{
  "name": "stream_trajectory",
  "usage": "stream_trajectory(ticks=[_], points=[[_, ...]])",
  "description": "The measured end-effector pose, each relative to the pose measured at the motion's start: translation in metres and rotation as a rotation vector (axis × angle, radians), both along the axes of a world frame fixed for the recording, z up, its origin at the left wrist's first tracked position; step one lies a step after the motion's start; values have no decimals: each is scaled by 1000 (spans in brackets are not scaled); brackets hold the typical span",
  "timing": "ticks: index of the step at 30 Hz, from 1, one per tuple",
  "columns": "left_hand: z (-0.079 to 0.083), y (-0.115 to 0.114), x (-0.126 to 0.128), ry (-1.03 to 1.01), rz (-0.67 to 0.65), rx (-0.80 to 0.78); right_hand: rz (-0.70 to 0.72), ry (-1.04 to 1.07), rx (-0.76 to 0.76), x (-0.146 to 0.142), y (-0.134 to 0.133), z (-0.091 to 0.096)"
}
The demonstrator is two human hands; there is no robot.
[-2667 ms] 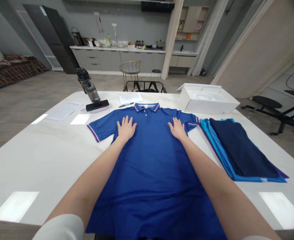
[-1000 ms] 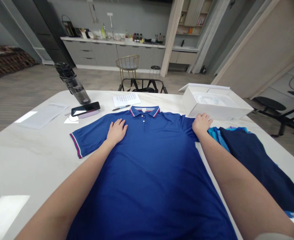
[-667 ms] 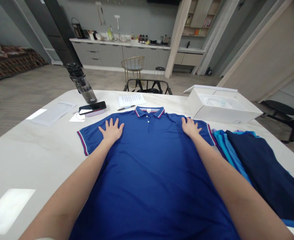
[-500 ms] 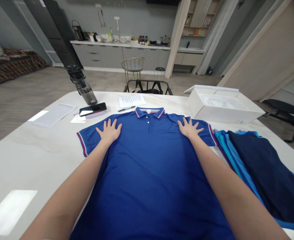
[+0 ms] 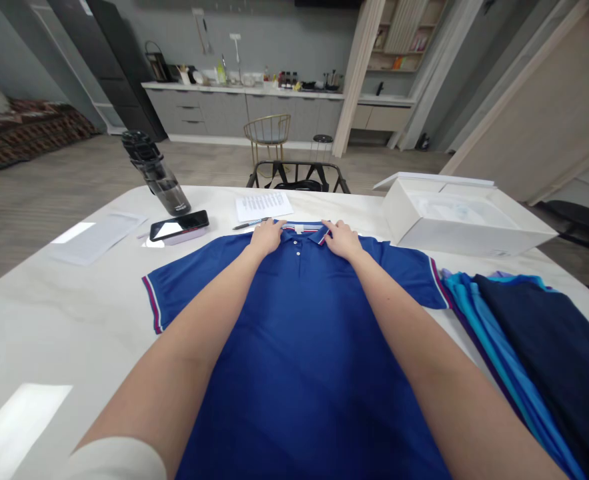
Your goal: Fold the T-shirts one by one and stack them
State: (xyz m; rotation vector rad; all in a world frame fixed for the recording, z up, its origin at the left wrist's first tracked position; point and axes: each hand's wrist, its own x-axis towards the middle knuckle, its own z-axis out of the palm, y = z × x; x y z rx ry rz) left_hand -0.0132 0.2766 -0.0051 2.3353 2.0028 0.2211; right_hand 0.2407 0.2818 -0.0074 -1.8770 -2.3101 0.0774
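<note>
A blue polo shirt [image 5: 304, 333] lies spread front side up on the table, its collar at the far end and its sleeves out to both sides. White and red stripes edge the collar and sleeve cuffs. My left hand [image 5: 267, 237] grips the left side of the collar, covering its point. On the other side, my right hand [image 5: 341, 239] has its thumb and fingers closed on the collar's right edge. Between the hands, the white neck label and two buttons show.
A white table [image 5: 64, 320] carries everything. At the right lie folded shirts [image 5: 539, 333] below an open white box [image 5: 469, 213]. Beyond the collar are a pen [image 5: 247, 225] and printed paper [image 5: 263, 206]. A phone [image 5: 179, 227], a bottle [image 5: 161, 180] and paper sheets [image 5: 99, 237] lie left.
Both hands have moved inward from the shoulders, where they lay flat with fingers spread, to the two sides of the collar. The view has shifted slightly.
</note>
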Motion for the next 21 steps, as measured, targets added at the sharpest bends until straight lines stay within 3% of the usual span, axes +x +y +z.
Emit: stream_trajectory(ticks=[3,5,10,15,18,21], points=[[-1,18,-6,12,-115,-96,53,-29,-52,-3,12,-1],[-1,23,-8,3,-122,-66,48,-10,-24,-4,16,-1],[-3,33,4,-11,15,71,-57,21,22,-17,33,1],[-17,46,17,-46,127,52,-127,58,15,-32,47,-12],[-25,44,18,-114,130,82,-98,86,56,-34,46,-22],[-27,28,17,-155,102,99,-46,100,76,-31,34,-27]])
